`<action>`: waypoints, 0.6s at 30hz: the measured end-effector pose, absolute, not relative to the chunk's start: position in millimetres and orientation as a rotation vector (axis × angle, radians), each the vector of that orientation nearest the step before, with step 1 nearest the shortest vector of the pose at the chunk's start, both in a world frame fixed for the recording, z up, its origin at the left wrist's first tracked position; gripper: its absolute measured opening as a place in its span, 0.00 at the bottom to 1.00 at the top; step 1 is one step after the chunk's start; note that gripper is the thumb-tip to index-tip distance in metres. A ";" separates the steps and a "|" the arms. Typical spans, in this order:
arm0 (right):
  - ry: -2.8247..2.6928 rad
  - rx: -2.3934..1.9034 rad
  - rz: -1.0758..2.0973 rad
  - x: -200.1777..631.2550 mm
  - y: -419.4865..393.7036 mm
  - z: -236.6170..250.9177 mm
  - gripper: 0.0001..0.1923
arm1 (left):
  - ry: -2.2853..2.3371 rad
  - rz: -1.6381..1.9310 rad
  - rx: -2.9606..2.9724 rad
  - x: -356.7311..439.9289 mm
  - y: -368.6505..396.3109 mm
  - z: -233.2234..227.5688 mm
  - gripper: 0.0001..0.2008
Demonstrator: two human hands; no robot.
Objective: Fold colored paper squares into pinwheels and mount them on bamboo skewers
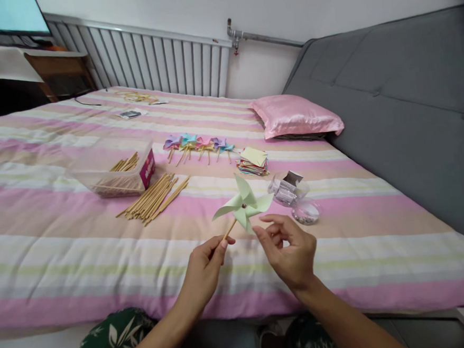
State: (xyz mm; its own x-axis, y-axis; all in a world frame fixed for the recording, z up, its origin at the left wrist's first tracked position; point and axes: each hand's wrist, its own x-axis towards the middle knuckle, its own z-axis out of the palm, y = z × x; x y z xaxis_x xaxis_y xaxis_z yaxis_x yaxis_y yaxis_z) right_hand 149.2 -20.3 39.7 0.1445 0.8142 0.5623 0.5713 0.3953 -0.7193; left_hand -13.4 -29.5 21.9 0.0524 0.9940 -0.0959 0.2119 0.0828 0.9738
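Note:
A pale green paper pinwheel (254,207) on a thin wooden stick is held up above the near side of the bed. My left hand (206,266) pinches the stick below the paper blades, thumb on top. Beside the lower blade is my right hand (288,249), its thumb and index finger apart and the other fingers curled. Its thumb tip is very close to that blade; whether they touch I cannot tell. Farther back lies a row of finished pinwheels (204,142) in purple, blue and pink. A stack of coloured paper squares (252,159) sits to their right.
Loose wooden sticks (154,198) lie by a clear plastic box (109,185) with more sticks inside. At right are a clear container (284,191) with silvery packaging and a small round clear dish (306,212). A pink pillow (297,114) rests near the grey headboard (384,78).

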 end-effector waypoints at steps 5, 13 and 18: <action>-1.518 -1.358 0.427 154.3 -15.9 43.8 0.13 | 1.402 0.985 1.395 -14.6 -28.1 22.8 0.17; -1.541 -1.393 0.603 152.8 -10.4 38.4 0.08 | 1.381 0.961 1.402 -10.6 -30.3 22.9 0.18; -1.416 -1.328 0.449 155.4 -19.9 46.9 0.17 | 1.360 1.002 1.323 -16.2 -23.9 20.7 0.19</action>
